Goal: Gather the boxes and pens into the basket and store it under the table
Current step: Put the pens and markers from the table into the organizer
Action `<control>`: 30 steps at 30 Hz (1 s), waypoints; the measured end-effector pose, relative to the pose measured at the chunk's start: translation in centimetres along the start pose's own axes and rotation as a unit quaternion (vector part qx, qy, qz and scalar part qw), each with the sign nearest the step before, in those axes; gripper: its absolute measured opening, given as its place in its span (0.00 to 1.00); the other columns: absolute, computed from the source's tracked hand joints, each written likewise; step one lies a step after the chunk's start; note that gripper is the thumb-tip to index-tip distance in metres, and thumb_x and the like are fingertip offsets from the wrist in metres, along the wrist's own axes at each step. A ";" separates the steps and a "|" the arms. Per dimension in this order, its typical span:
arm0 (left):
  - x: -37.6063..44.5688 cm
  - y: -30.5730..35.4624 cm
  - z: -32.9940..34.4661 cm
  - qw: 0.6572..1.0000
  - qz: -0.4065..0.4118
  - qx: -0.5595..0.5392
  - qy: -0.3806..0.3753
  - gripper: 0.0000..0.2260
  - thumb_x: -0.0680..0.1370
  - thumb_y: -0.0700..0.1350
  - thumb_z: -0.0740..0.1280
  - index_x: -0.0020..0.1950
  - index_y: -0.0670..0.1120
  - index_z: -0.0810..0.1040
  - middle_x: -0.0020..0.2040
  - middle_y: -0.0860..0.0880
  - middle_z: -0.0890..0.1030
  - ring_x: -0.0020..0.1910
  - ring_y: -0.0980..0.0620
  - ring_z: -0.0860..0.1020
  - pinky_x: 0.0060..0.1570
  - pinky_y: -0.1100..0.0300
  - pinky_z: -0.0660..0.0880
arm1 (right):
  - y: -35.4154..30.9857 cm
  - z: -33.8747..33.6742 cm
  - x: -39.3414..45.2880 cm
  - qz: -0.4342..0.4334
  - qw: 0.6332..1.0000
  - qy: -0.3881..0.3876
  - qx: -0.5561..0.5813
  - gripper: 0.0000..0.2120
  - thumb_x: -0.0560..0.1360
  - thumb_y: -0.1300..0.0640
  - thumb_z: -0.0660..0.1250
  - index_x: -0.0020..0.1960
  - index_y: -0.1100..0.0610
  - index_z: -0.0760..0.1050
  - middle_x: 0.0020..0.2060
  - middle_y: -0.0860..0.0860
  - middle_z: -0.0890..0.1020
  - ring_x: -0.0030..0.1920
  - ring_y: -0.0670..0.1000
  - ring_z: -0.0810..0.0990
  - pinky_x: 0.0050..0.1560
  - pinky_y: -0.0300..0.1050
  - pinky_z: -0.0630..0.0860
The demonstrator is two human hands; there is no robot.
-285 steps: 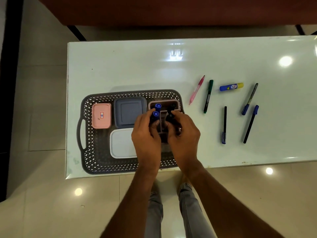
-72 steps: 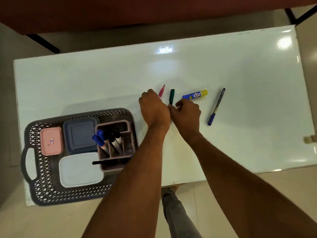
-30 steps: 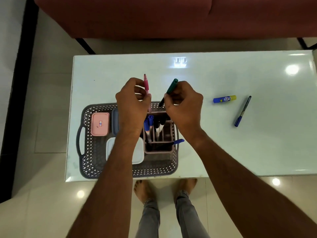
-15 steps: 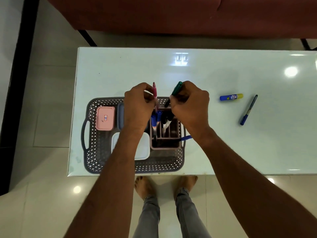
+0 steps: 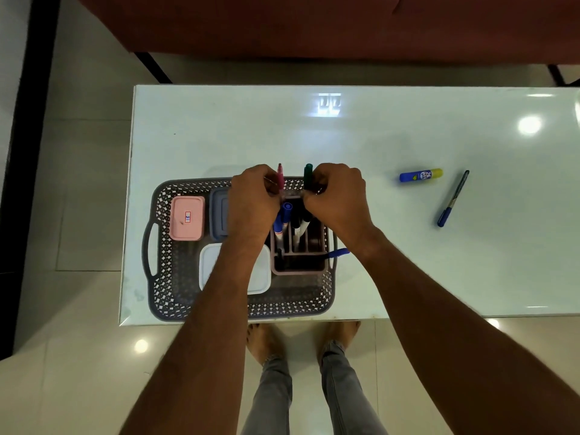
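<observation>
A grey lattice basket sits at the table's near left. Inside it lie a pink box, a blue-grey box and a white box, both partly under my left arm. A mauve pen holder in the basket holds several pens. My left hand grips a pink pen upright over the holder's far end. Beside it, my right hand holds a green pen upright. A blue pen and a blue-yellow glue stick lie on the table to the right.
The glossy white table has its near edge just above my bare feet. A dark red sofa runs along the far side. Tiled floor surrounds the table.
Both hands carried the pink and green pens from the table's middle to above the pen holder, turned them more upright and lowered them slightly.
</observation>
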State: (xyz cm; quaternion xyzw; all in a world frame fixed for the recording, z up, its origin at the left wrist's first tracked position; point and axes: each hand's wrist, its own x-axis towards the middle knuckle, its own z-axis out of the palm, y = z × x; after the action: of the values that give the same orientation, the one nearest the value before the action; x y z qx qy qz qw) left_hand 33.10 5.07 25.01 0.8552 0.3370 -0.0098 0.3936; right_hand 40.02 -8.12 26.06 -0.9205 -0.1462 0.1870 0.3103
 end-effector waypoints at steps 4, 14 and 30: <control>-0.1 0.0 0.1 1.000 -0.006 -0.003 -0.013 0.11 0.71 0.29 0.69 0.46 0.42 0.84 0.44 0.46 0.86 0.45 0.50 0.83 0.50 0.56 0.81 | 0.0 -0.2 0.4 0.025 0.999 -0.028 0.003 0.03 0.65 0.60 0.72 0.38 0.58 0.81 0.33 0.51 0.83 0.34 0.53 0.81 0.32 0.37 0.70; -0.4 0.8 -0.6 0.999 -0.033 -0.023 -0.019 0.15 0.70 0.26 0.69 0.48 0.44 0.83 0.41 0.51 0.81 0.35 0.63 0.76 0.34 0.79 0.72 | 0.6 -0.9 -0.1 0.007 0.999 -0.016 0.027 0.05 0.68 0.55 0.74 0.43 0.54 0.84 0.37 0.46 0.85 0.38 0.45 0.82 0.38 0.32 0.75; -0.8 10.9 4.3 0.994 0.078 -0.029 0.069 0.07 0.76 0.38 0.71 0.53 0.46 0.82 0.45 0.51 0.84 0.43 0.56 0.81 0.46 0.68 0.76 | 10.2 -8.6 -0.4 0.080 0.968 0.215 0.104 0.05 0.70 0.55 0.70 0.43 0.54 0.84 0.35 0.43 0.84 0.37 0.43 0.83 0.50 0.40 0.79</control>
State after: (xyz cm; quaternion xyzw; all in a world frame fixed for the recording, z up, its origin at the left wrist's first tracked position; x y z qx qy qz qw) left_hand 39.93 -3.40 29.55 0.8659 0.2958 0.0901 0.3933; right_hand 44.99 -20.47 26.13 -0.9105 0.0179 0.0227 0.4124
